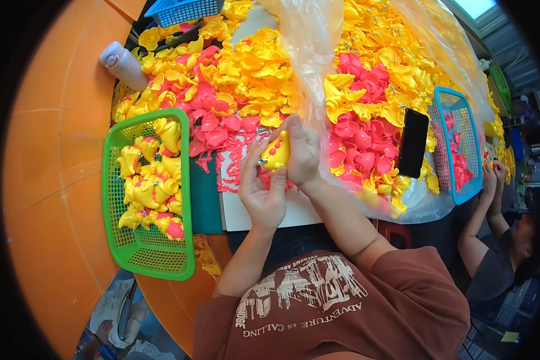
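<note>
Above the near edge of the table, both my hands close around a yellow plastic toy figure [276, 152] with a row of pink bumps and a small metal pin on its left side. My left hand [262, 197] cups it from below with the fingers and thumb. My right hand [303, 151] grips it from the right, its fingertips over the top. Below the hands lies a pink-stained white sheet [228, 170] with pink scraps. Loose pink shell pieces [213, 129] lie just beyond, beside heaps of yellow pieces [264, 72].
To the left stands a green basket [189, 198] of similar yellow-and-pink figures. A pale bottle [125, 66] stands behind it. Rightward are a clear plastic bag [312, 66], a black phone [413, 143] and a blue basket [471, 141]. Another person [492, 252] works at the far right.
</note>
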### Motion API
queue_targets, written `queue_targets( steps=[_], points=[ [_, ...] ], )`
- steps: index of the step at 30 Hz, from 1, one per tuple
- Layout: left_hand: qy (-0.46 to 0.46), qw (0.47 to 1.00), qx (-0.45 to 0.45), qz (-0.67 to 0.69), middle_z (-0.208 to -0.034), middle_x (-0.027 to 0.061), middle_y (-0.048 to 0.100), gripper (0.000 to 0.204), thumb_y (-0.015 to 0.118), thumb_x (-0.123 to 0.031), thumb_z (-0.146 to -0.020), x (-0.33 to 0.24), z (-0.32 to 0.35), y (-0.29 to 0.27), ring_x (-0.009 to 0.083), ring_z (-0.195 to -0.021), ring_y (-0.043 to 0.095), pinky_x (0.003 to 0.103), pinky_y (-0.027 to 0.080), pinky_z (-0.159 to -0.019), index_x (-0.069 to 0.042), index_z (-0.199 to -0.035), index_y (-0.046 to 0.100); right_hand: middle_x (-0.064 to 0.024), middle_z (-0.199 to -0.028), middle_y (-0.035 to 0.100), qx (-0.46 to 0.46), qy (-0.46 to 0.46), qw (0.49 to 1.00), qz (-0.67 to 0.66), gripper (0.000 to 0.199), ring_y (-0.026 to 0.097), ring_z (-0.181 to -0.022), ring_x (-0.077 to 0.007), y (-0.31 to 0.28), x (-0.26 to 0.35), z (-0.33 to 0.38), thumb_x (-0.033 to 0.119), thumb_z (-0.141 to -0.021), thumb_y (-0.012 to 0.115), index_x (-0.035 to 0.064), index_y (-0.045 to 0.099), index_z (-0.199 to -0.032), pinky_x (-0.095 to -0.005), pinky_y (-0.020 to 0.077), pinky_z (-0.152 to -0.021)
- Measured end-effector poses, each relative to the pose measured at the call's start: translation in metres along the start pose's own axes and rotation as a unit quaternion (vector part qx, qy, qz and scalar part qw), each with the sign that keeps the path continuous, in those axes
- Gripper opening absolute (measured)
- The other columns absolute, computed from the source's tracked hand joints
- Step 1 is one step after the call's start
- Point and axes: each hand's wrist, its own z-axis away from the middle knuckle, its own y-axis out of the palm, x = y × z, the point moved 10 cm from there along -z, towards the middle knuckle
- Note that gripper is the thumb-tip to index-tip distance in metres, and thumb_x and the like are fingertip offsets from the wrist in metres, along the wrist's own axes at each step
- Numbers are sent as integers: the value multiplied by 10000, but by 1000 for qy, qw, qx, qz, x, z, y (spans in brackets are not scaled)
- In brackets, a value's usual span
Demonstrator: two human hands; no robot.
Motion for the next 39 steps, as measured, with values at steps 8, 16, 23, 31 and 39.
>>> queue_targets(
  steps=[8, 16, 23, 31, 39],
  points=[
    [21, 996, -67, -61, -1117, 100, 511, 410, 637, -6, -816, -15, -9, -50, 186, -1052, 519, 315, 437, -927, 50, -1189, 477, -107, -794, 615, 112, -178, 925, 318, 257, 594, -685, -168, 8, 51, -12, 235, -915, 517, -9, 595, -895, -263, 462, -618],
    [143, 697, -293, -639, -1195, 184, 507, 485, 656, -65, -806, -115, -45, -106, 323, -1137, 450, 429, 336, -978, 21, -1238, 452, -161, -929, 636, 93, -161, 731, 657, 240, 618, -823, -310, -104, 73, -71, 173, -795, 652, 2, 623, -962, -345, 486, -734],
    [-103, 994, 35, -12, -1172, 136, 522, 380, 584, -24, -858, -1, -30, -8, 204, -1083, 523, 308, 444, -891, 38, -1210, 457, -167, -904, 640, 43, -241, 794, 556, 212, 629, -836, -289, -91, 108, -15, 93, -736, 703, -19, 635, -903, -340, 495, -734],
    [-308, 920, 44, 237, -1079, 97, 581, 267, 446, -156, -958, 57, -7, 24, 130, -938, 589, 235, 490, -774, -12, -1180, 476, -124, -961, 631, 230, -286, 845, 389, 267, 600, -845, -273, 14, 63, 47, 53, -682, 723, 10, 635, -931, -353, 475, -721],
    [-266, 959, 39, 83, -970, 94, 619, 216, 474, -106, -936, 48, -12, -8, 134, -780, 634, 269, 556, -652, 0, -1121, 505, -109, -877, 637, 206, -283, 867, 356, 191, 604, -802, -258, 25, 64, 14, 18, -713, 669, 28, 649, -903, -336, 482, -691]
  ],
)
